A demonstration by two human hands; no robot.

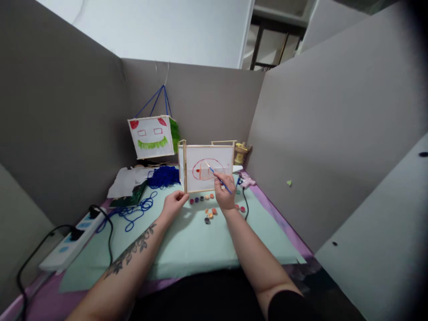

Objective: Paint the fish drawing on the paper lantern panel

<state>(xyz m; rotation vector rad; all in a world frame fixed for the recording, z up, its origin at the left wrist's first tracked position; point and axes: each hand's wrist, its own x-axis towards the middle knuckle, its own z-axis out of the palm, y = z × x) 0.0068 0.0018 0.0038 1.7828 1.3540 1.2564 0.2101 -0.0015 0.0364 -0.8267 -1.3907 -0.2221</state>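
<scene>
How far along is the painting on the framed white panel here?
Done: a red oval outline with a line and dots sits on the white panel. In hand: the right hand touches a blue paintbrush to that drawing while the left hand steadies the wooden frame's lower corner. Left: most of the oval is unfilled; paint dabs lie below.
</scene>
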